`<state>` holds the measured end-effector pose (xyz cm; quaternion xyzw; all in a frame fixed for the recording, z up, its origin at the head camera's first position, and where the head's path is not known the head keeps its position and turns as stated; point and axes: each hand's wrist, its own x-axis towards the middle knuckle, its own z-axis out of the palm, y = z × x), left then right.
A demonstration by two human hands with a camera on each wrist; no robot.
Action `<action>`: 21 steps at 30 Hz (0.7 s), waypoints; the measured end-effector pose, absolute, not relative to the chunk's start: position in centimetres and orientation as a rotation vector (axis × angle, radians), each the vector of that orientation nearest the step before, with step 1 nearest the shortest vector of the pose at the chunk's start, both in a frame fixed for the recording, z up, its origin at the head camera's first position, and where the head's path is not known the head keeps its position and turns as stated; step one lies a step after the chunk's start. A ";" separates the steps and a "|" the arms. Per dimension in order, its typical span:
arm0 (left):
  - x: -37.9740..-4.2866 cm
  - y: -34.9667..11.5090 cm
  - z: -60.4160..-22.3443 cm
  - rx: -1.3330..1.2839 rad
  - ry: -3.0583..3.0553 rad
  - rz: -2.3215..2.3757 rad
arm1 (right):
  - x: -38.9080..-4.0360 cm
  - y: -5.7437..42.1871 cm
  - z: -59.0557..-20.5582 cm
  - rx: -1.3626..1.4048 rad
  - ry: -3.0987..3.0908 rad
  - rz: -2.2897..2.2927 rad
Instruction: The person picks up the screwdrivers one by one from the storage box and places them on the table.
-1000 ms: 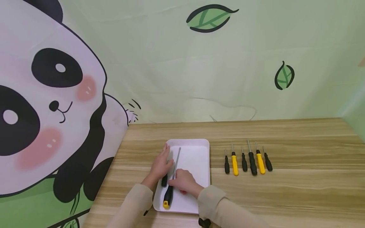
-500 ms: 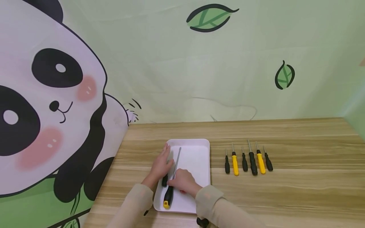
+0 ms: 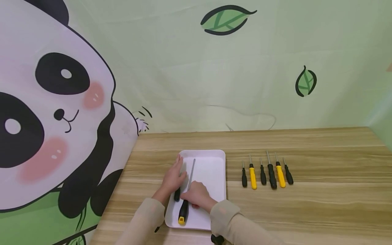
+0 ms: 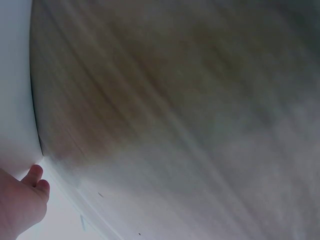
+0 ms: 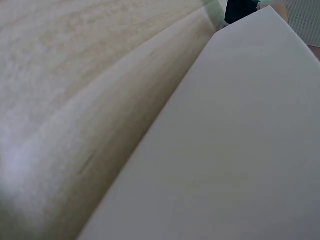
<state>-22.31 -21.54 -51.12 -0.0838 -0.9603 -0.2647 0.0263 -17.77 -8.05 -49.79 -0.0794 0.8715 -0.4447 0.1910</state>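
Note:
A white tray [image 3: 211, 170] lies on the table, seen in the head view. Inside it, a large screwdriver [image 3: 183, 211] with a black handle and yellow end lies slanted, blade pointing away. My right hand [image 3: 199, 194] pinches it where shaft meets handle; its curled fingers are mostly hidden. My left hand [image 3: 173, 177] rests along the tray's left rim with fingers fairly straight. Partly beneath that hand lies a second screwdriver [image 3: 177, 195] with a black handle. In the left wrist view, part of my left hand [image 4: 22, 205] shows beside a white surface.
Right of the tray, several smaller screwdrivers stand in a row on the wooden table [image 3: 330, 190], among them a yellow one [image 3: 252, 178] and a larger black one [image 3: 272, 177]. A panda-printed backdrop [image 3: 183, 85] rises behind. The tray's wall [image 5: 215, 135] fills the right wrist view.
The large screwdriver in the tray has shifted slightly right, its handle end most, with my right hand at it. My left hand has stayed in place.

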 end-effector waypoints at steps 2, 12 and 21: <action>-22.3 -21.6 -51.2 -0.261 -2.966 -0.819 | -17.8 -8.0 -49.8 -0.214 2.441 -1.255; -22.5 -21.6 -51.4 -0.259 -2.970 -0.812 | -18.0 -7.7 -49.5 -0.160 2.413 -1.244; -22.4 -21.6 -51.3 -0.269 -2.951 -0.818 | -18.0 -7.2 -49.4 -0.034 2.245 -1.374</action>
